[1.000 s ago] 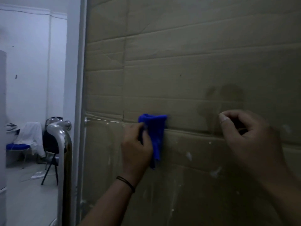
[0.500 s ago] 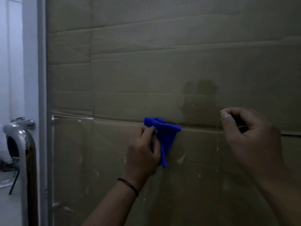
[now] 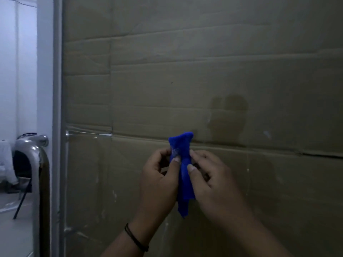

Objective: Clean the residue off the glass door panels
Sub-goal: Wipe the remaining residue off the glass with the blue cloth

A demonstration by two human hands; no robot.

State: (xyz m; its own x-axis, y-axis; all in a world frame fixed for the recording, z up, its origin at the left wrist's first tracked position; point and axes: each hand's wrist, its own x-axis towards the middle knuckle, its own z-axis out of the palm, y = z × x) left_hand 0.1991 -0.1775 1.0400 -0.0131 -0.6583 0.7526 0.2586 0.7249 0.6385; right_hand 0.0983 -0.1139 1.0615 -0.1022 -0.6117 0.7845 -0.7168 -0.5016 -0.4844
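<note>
- Both hands meet at a blue cloth (image 3: 182,175), bunched upright in front of the glass door panel (image 3: 241,71), below its middle.
- Left hand (image 3: 157,180): curled fingers and thumb pinch the cloth's left edge.
- Right hand (image 3: 209,180): thumb and fingers pinch the right edge.
- White specks dot the glass; brown cardboard (image 3: 167,43) shows behind it.
- Chrome door handle (image 3: 35,164) stands at far left.

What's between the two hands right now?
In the head view, the blue cloth hangs bunched between them: the left hand and the right hand both pinch it in front of the glass door panel.
</note>
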